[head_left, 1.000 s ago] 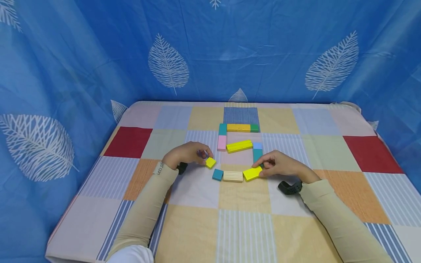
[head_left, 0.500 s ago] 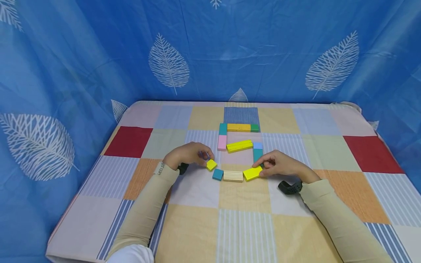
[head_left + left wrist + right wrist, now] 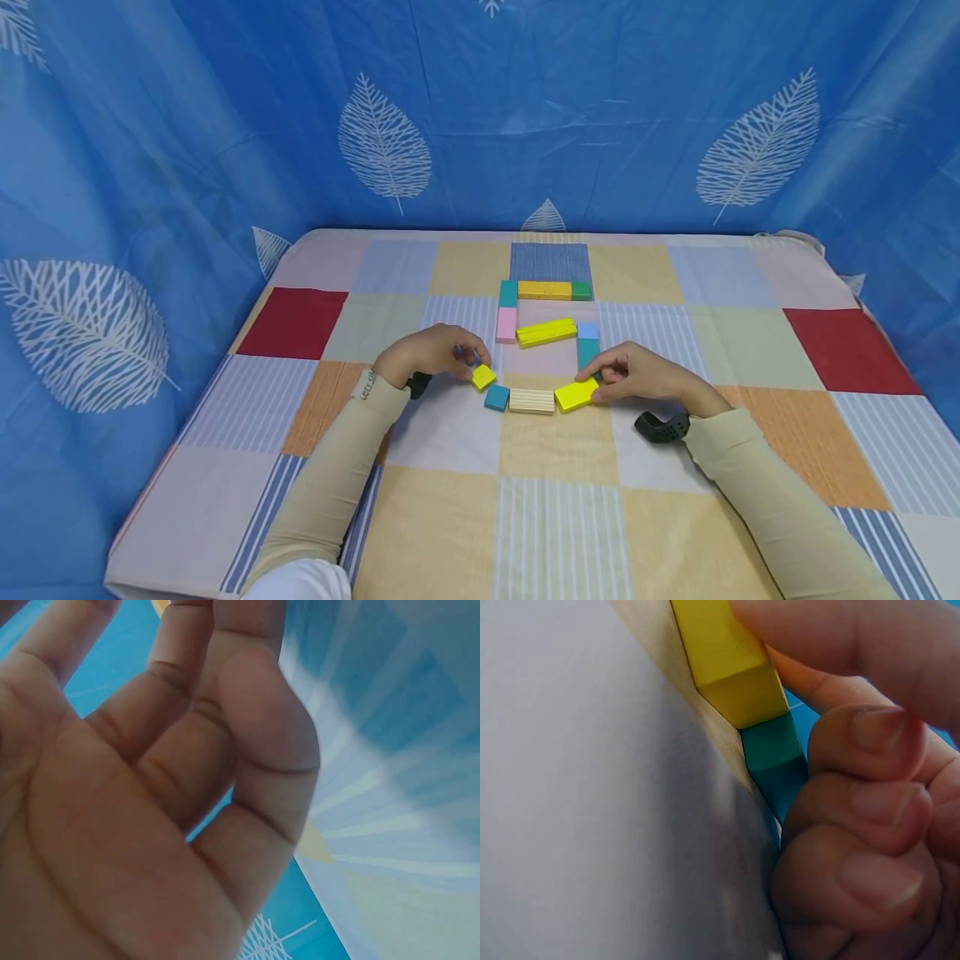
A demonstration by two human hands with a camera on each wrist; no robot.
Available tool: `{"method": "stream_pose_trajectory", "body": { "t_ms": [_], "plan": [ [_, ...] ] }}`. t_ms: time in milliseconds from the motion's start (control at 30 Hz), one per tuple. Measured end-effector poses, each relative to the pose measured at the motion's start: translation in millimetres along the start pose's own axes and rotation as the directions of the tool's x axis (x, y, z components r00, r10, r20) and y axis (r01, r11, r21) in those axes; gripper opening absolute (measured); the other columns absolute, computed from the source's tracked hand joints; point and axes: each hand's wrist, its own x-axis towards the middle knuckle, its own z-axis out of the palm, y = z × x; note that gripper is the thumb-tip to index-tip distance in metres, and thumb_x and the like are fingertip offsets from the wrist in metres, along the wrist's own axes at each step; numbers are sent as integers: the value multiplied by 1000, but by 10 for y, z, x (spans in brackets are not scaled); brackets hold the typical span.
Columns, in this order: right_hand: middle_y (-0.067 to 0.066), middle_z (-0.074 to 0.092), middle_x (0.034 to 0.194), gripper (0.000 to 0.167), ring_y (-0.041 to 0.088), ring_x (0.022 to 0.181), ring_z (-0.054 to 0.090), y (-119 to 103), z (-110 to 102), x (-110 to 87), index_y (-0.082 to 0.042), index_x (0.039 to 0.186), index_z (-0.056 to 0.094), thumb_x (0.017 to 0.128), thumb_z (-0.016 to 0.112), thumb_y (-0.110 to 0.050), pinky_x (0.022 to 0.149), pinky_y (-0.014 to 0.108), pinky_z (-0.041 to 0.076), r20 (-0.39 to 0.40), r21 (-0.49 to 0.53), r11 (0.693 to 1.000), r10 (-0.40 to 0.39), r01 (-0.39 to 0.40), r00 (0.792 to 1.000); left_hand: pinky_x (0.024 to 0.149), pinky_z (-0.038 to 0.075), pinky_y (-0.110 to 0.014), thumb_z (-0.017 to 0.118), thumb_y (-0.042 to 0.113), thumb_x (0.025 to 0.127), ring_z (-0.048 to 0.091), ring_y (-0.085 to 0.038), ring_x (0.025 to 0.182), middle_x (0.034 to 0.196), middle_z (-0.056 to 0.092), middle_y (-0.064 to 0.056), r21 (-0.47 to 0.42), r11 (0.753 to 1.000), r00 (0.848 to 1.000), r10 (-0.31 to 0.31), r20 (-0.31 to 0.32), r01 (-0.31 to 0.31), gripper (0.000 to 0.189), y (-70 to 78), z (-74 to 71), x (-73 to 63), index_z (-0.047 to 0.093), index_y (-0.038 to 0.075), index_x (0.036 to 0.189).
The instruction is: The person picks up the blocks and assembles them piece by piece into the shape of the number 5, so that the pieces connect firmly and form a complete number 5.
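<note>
In the head view, my left hand (image 3: 438, 352) pinches a small yellow block (image 3: 483, 377) by its left corner. That block is just behind a teal block (image 3: 497, 397); whether they touch I cannot tell. A ridged cream block (image 3: 532, 402) lies to the right of the teal one. At its right end, my right hand (image 3: 632, 377) pinches a longer yellow block (image 3: 576, 396), thumb and index finger at its edges. The right wrist view shows this yellow block (image 3: 735, 667) against a green block (image 3: 774, 742). The fingers (image 3: 270, 712) hide the left block in the left wrist view.
Farther back, teal and pink (image 3: 506, 325) blocks, an orange-yellow block (image 3: 544, 290) and a green block (image 3: 581, 291) form a corner. A slanted pair of yellow sticks (image 3: 546, 332) lies inside, beside light blue (image 3: 588, 332) and teal blocks. Blue curtains (image 3: 562, 125) hang behind the table.
My left hand has shifted slightly right with the small yellow block, bringing it closer to the teal block. My right hand and its yellow block stay in place.
</note>
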Motion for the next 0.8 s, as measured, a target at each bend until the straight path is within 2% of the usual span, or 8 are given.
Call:
{"method": "stream_pose_trajectory", "body": {
  "t_ms": [400, 600, 700, 800],
  "plan": [
    [6, 32, 61, 27, 12, 56, 29, -16, 6, -5, 13, 119, 74, 93, 77, 7, 55, 28, 29, 5, 9, 1000, -24, 24, 1000, 95, 55, -34, 78, -1, 97, 61, -24, 106, 116, 73, -7, 31, 998, 999, 46, 8, -46, 27, 37, -2, -30, 80, 11, 121],
    [6, 33, 61, 27, 12, 57, 30, -21, 9, -7, 13, 119, 74, 93, 78, 6, 57, 28, 30, 3, 26, 999, -22, 21, 1000, 100, 54, -37, 78, 1, 98, 61, -26, 109, 119, 72, -9, 28, 999, 1000, 24, 5, -24, 34, 32, -18, -43, 75, 11, 130],
    [3, 35, 62, 27, 12, 58, 32, -16, 9, -12, 12, 119, 75, 94, 78, 4, 58, 28, 32, -23, 30, 1000, 2, -1, 1000, 104, 54, -41, 75, 2, 100, 62, -29, 114, 123, 70, -12, 39, 999, 999, 27, -45, -25, 38, 15, -31, -48, 67, 11, 136],
    [0, 40, 63, 25, 13, 57, 34, -27, 2, -28, 11, 120, 75, 98, 75, 0, 57, 27, 33, -79, 45, 997, 60, -56, 995, 108, 53, -45, 69, 4, 105, 61, -33, 120, 129, 68, -16, 33, 998, 988, 51, -147, -47, 33, -1, -38, -46, 60, 6, 137]
  ]
}}
